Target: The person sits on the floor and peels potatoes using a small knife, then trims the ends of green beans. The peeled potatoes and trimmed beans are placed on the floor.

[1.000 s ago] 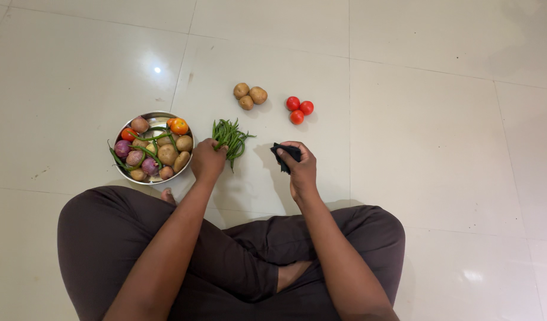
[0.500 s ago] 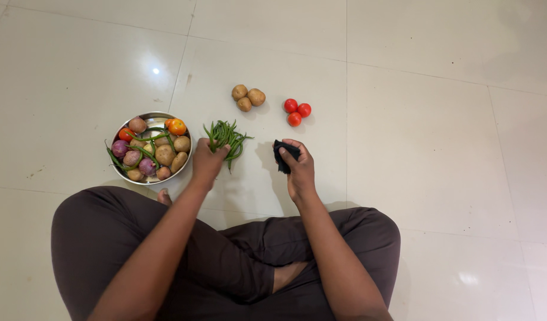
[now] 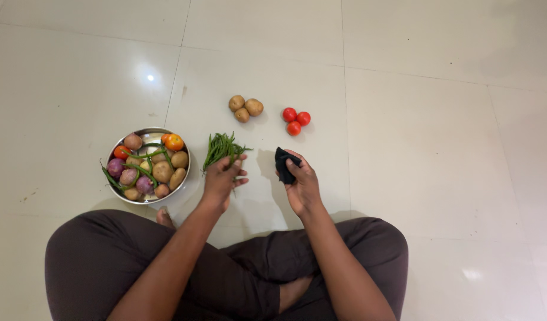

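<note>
Seated cross-legged on a pale tiled floor (image 3: 416, 119), I rest my left hand (image 3: 221, 181), fingers loosely spread, on the near end of a small heap of slim green beans (image 3: 221, 146). My right hand (image 3: 301, 185) grips a small black object (image 3: 283, 164). Beside the beans stands a round steel bowl (image 3: 144, 132) of mixed vegetables; farther out lie three brown potatoes (image 3: 245, 107) and three red tomatoes (image 3: 295, 118).
</note>
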